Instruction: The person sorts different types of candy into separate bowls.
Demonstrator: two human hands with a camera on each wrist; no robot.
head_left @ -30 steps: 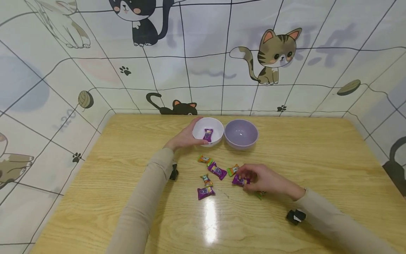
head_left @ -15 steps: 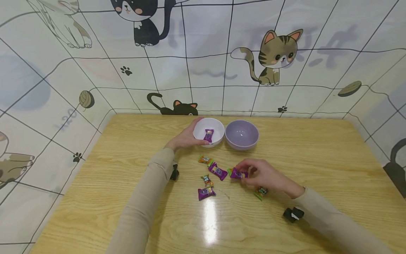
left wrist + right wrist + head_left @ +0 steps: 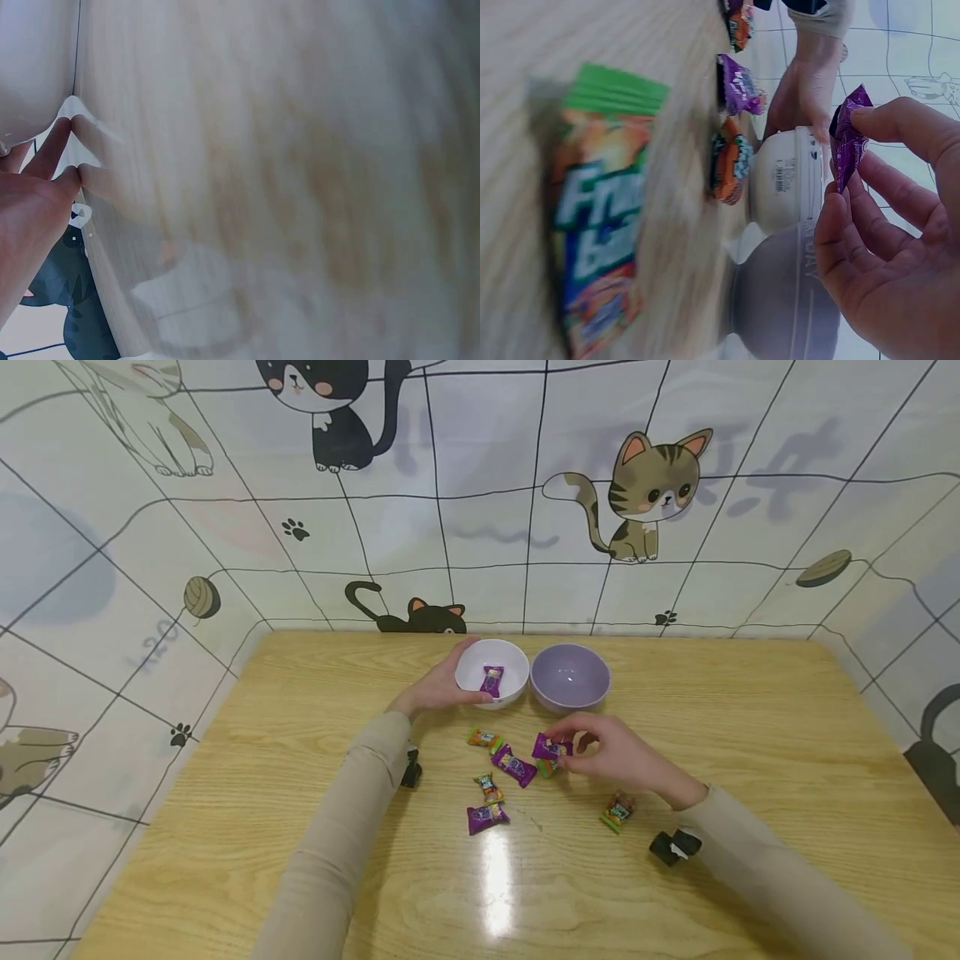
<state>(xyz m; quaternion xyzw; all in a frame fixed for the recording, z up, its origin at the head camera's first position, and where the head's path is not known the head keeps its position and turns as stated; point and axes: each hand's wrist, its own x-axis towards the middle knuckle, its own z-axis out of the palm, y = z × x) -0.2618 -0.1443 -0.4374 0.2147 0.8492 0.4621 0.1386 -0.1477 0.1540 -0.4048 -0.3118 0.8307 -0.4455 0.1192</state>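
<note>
My left hand (image 3: 438, 687) grips the white bowl (image 3: 512, 662) at its left side, thumb along the front. A purple-wrapped candy (image 3: 492, 681) lies inside that bowl. Between thumb and fingers, my right hand (image 3: 618, 756) pinches another purple candy (image 3: 550, 746), raised off the table in the right wrist view. Just below it, partly covered, is an orange-and-green candy (image 3: 547, 768). The lavender bowl (image 3: 570, 702) touches or nearly touches the white one on its right. In the left wrist view, fingers (image 3: 51, 150) of the left hand reach the bowl's side.
Several wrapped candies lie on the wooden table (image 3: 720, 710): two purple ones (image 3: 514, 765), an orange one (image 3: 483, 739) below the white bowl, a small orange one (image 3: 488, 787), and an orange-green one (image 3: 618, 811) under the right wrist. A cat-print sheet (image 3: 487, 527) stands behind.
My right hand has lifted the purple candy and carried it up and left toward the bowls, uncovering the orange-green candy under the wrist. The left hand stays on the white bowl.
</note>
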